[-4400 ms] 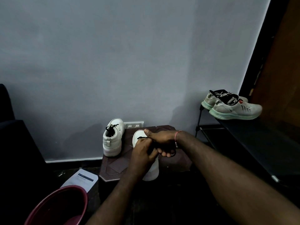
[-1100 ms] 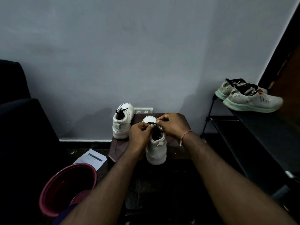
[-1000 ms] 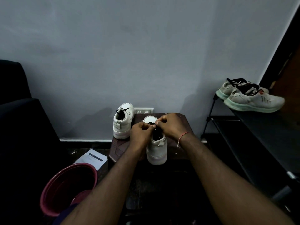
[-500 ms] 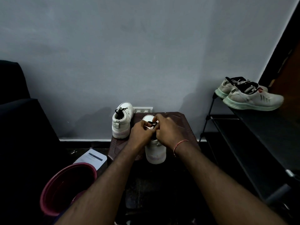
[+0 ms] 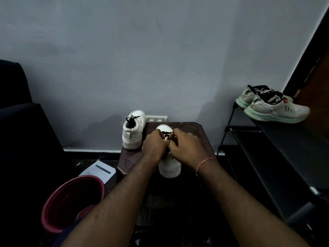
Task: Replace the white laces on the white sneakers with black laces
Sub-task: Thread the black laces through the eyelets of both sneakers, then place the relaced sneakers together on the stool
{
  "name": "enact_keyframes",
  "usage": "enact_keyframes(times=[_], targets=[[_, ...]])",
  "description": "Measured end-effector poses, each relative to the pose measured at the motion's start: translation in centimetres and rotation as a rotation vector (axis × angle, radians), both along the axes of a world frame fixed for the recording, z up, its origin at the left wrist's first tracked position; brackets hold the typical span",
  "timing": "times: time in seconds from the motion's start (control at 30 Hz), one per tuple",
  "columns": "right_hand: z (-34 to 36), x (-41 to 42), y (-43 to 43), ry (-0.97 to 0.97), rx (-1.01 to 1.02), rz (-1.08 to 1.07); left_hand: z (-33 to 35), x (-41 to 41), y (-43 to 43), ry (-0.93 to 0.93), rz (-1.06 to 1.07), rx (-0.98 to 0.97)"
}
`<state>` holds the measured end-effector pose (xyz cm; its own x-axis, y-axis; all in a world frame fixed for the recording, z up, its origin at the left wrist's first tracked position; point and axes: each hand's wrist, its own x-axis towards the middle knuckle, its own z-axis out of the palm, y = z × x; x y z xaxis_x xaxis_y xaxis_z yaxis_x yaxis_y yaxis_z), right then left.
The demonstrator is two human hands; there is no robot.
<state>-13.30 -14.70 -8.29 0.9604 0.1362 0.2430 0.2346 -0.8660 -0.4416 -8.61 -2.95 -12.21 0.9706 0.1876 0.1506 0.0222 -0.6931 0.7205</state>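
One sneaker (image 5: pixel 169 168), toe away, left hand (image 5: pixel 154 146), right hand (image 5: pixel 186 148) pinching lace (image 5: pixel 166 134)

Two white leather high-top sneakers (image 5: pixel 132 132) on one dark brown counter (image 5: pixel 201 138) — the second sneaker (image 5: pixel 169 168) nearer, each showing one black lace (image 5: pixel 131 119). Two hands: left hand (image 5: pixel 154 145), right hand (image 5: pixel 185 147), with one red thread bracelet (image 5: pixel 203 164). Two pale grey running shoes (image 5: pixel 277 111) with mint soles on one black rack (image 5: pixel 284 148). One maroon plastic tub (image 5: pixel 76 178), one white printed sheet (image 5: pixel 99 171), one white wall socket plate (image 5: pixel 156 119) — all singles.
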Motion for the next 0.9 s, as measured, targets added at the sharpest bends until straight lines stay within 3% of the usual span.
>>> enact_keyframes(times=[0.3, 0.43, 0.5, 0.6, 0.63, 0.77, 0.9], targets=[[-1.9, -1.7, -0.3, -0.023, -0.063, 0.172, -0.3, -0.2, 3.0, -0.025, -0.297, -0.087], [-2.5, -1.0, 0.9, -0.031, -0.093, 0.142, 0.6, -0.8, 4.0, -0.123, -0.39, -0.039], [-2.6, -0.5, 1.6, -0.013, -0.134, 0.107, 1.0, -0.9, 4.5, -0.23, -0.341, -0.038], [-2.9, 0.1, 2.4, 0.099, -0.152, 0.083, 1.1, -0.1, 6.6, -0.451, -0.055, 0.095], [-2.9, 0.1, 2.6, 0.125, -0.158, 0.081, 0.9, 0.4, 7.4, -0.437, 0.01, 0.195], [-3.3, 0.3, 2.9, 0.12, -0.109, 0.097, 0.0, 1.2, 8.9, -0.033, -0.001, 0.449], [-4.0, -0.1, 2.8, 0.029, -0.082, 0.125, -0.9, 1.3, 8.7, -0.139, -0.062, 0.452]])
